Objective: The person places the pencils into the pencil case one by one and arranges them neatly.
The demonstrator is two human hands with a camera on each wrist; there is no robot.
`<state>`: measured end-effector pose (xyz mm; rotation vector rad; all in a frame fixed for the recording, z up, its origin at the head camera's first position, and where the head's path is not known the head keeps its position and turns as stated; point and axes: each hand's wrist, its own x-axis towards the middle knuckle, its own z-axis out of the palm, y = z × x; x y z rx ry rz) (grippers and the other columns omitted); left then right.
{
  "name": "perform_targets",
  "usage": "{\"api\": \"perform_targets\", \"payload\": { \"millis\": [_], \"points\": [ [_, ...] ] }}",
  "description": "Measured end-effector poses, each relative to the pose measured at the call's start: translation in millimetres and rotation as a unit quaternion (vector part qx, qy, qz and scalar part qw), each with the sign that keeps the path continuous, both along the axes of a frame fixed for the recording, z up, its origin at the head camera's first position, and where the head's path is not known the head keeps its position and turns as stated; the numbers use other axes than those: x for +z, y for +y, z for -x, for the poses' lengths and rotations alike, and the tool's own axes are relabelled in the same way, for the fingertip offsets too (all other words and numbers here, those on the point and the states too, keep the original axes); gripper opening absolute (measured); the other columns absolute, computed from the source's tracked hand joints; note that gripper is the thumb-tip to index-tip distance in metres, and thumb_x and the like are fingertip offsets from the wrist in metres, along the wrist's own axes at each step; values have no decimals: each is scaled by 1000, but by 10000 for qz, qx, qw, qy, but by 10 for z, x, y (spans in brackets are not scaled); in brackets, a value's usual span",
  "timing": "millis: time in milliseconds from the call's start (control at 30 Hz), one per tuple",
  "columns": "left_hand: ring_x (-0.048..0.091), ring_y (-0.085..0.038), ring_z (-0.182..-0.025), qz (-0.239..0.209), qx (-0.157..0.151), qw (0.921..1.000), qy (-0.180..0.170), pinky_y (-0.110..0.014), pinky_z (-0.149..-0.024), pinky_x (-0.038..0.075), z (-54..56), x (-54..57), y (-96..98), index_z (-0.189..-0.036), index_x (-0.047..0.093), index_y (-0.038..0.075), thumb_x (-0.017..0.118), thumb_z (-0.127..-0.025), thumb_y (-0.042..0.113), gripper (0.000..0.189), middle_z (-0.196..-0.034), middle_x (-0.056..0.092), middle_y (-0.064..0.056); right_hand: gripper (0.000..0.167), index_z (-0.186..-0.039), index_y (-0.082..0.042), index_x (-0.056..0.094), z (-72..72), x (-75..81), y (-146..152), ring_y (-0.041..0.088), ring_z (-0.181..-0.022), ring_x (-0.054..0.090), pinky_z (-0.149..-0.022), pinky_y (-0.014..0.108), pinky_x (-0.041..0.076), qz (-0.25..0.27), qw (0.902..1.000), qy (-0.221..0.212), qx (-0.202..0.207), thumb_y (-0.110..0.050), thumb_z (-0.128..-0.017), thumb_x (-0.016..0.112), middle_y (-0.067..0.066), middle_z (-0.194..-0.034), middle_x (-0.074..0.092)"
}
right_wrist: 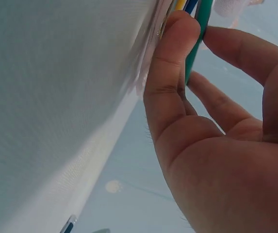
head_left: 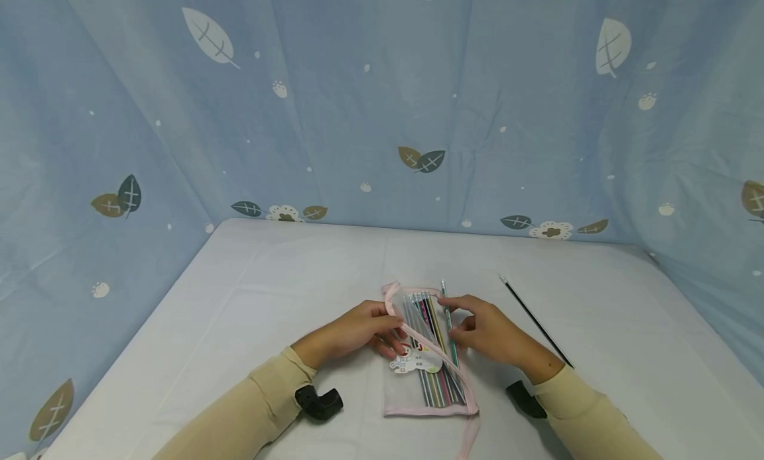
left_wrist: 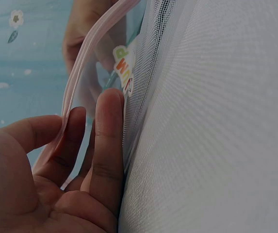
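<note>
A clear and mesh pencil pouch (head_left: 395, 397) with pink trim lies on the table, several pencils (head_left: 440, 388) showing inside it. On its front is a white cartoon label (head_left: 416, 360). My left hand (head_left: 365, 329) pinches the pink edge (left_wrist: 72, 90) of the pouch's opening between thumb and finger, lifting it away from the mesh. At the pouch's right side, my right hand (head_left: 492, 331) holds a green pencil (right_wrist: 203, 29) between thumb and fingers. The green pencil's lower part overlaps the pouch in the head view, and its top end stands out above the pouch.
A black pencil (head_left: 537, 322) lies on the white table (head_left: 286, 268) to the right, partly behind my right wrist. A pink strap (head_left: 470, 437) trails from the pouch's lower right corner. Blue leaf-print cloth (head_left: 352, 115) hangs behind and at the sides.
</note>
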<state>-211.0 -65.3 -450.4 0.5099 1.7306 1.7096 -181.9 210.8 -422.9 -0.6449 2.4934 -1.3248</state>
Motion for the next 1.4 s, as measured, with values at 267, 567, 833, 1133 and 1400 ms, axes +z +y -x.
{"api": "perform_targets", "payload": {
  "millis": [267,567,833,1133,1400],
  "points": [
    [72,-15,-81,6,0,10000,-40,-26,-70,62,13,-18,1,-111,60,-8,49,-104,13,25,-98,66,-6,55,-144,0,49,-4,0,-14,8,-71,62,-53,22,50,-315,9994,19,127,-3,-92,67,24,-138,50],
    [72,-15,-81,12,-10,10000,9,-27,-71,63,6,-8,6,-111,60,-10,49,-104,14,27,-98,67,-7,52,-138,3,55,-21,0,-48,3,-69,58,-54,22,52,-565,9963,540,361,-4,-89,72,22,-128,60],
    [72,-15,-81,12,-24,10000,38,-26,-70,63,3,-12,6,-112,60,-10,49,-104,14,27,-98,67,-7,52,-137,4,56,-35,-13,-70,4,-69,55,-55,21,52,-741,9949,579,375,-4,-88,73,18,-123,61],
    [72,-15,-80,45,15,10000,50,-27,-70,63,-15,-4,10,-111,60,-10,49,-104,14,28,-97,67,-6,48,-132,5,59,-42,-1,-82,2,-71,54,-59,19,53,-849,9917,834,481,-5,-88,74,16,-120,62],
    [72,-15,-80,36,21,10000,51,-26,-70,63,-18,-5,6,-112,60,-10,49,-104,14,28,-98,67,-8,46,-132,0,60,-51,-14,-82,5,-73,55,-61,21,54,-944,9919,713,455,-10,-89,74,14,-118,60]
  ]
}}
